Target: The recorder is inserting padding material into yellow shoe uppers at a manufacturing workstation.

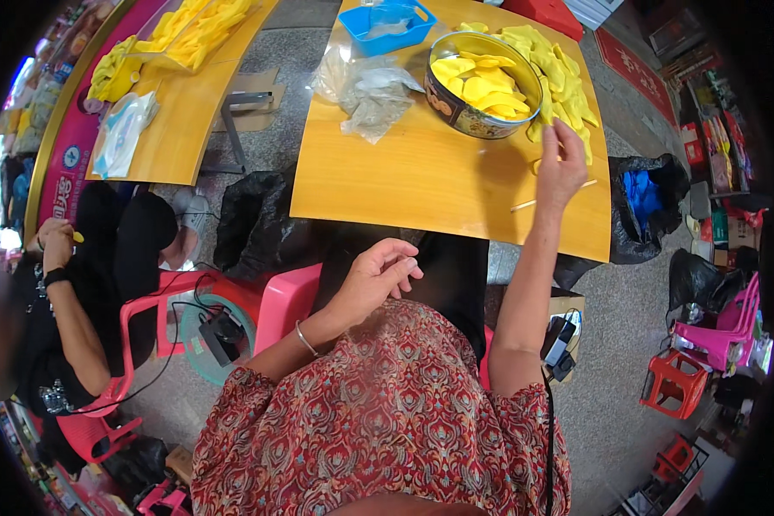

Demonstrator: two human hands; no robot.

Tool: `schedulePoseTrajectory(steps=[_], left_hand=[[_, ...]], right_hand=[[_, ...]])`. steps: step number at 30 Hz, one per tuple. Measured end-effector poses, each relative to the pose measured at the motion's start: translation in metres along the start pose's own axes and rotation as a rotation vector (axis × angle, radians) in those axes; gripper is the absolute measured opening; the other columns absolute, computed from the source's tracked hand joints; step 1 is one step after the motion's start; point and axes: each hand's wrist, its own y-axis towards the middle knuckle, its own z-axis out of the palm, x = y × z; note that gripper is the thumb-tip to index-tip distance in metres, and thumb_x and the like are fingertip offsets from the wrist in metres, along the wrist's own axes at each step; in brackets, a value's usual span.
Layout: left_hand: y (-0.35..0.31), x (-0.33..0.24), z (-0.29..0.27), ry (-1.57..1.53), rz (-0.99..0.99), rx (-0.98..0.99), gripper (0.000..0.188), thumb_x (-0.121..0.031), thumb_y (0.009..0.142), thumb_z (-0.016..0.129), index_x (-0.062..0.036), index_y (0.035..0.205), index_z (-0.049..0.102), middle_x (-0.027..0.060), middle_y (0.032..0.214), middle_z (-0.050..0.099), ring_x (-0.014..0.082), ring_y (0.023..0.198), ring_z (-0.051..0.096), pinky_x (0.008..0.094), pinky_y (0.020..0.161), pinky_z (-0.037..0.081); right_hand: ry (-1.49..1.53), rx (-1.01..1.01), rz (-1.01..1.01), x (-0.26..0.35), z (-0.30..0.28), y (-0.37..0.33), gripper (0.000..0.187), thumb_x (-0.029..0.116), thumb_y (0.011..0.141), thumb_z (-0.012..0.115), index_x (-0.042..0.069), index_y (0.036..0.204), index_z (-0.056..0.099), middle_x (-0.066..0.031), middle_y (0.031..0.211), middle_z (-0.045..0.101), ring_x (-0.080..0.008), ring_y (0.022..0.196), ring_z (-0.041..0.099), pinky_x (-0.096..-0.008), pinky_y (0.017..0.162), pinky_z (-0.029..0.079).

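Note:
My right hand point(562, 168) reaches over the table, its fingertips pinched at the edge of a pile of flat yellow pieces point(563, 77); it seems to grip one, partly hidden by the fingers. Left of the pile stands a round dark tin point(469, 120) with a pale rim, holding more soft, rounded yellow pieces point(488, 84). A thin pale stick point(525, 205) lies by my right wrist. My left hand point(378, 277) hangs over my lap, short of the table edge, with fingers loosely bent and slightly apart; nothing shows in it.
Clear plastic bags point(374, 95) and a blue basket point(389, 27) lie left of the tin. At far left a co-worker's hands point(58, 243) hold something small and yellow. Black bags point(254, 219) flank the table; the right one point(649, 202) has blue inside. A pink chair point(288, 305) stands close left.

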Motion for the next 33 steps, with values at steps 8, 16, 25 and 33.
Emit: schedulePoseTrajectory(steps=[8,16,25,33], left_hand=[[-0.001,-0.008,0.006,-0.012,0.017,0.038,0.022,-0.011,0.096,0.054,-0.0004,0.115,0.054,0.0096,0.092,0.065,0.0104,0.072,0.057,0.0219,0.060,0.048],[-0.003,-0.011,-0.011,-0.012,0.028,-0.027,0.023,-0.012,0.097,0.053,0.0001,0.116,0.054,0.0103,0.093,0.065,0.0110,0.073,0.057,0.0228,0.062,0.048],[0.020,-0.026,-0.025,0.029,0.224,-0.217,0.023,-0.012,0.097,0.053,-0.0002,0.117,0.054,0.0107,0.093,0.066,0.0112,0.072,0.058,0.0224,0.062,0.048],[0.026,-0.040,-0.022,-0.067,0.219,-0.209,0.023,-0.010,0.096,0.055,-0.0012,0.117,0.055,0.0095,0.093,0.066,0.0093,0.071,0.058,0.0215,0.061,0.047]], right_hand=[[0.322,0.304,-0.178,0.091,0.104,-0.056,0.015,0.005,0.079,0.070,0.005,0.094,0.069,-0.0120,0.092,0.066,-0.0286,0.086,0.063,-0.0361,0.076,0.050],[-0.092,0.351,-0.332,0.090,0.161,-0.049,0.012,0.013,0.074,0.071,0.010,0.085,0.068,-0.0056,0.091,0.062,-0.0285,0.090,0.055,-0.0418,0.079,0.041],[0.196,0.471,-0.241,0.086,0.154,-0.046,0.022,0.015,0.074,0.072,0.015,0.095,0.065,-0.0029,0.087,0.060,-0.0284,0.093,0.055,-0.0429,0.076,0.039],[0.007,0.444,-0.284,0.080,0.155,-0.051,0.012,0.013,0.073,0.072,0.011,0.083,0.067,-0.0065,0.089,0.062,-0.0277,0.090,0.058,-0.0441,0.078,0.043]])
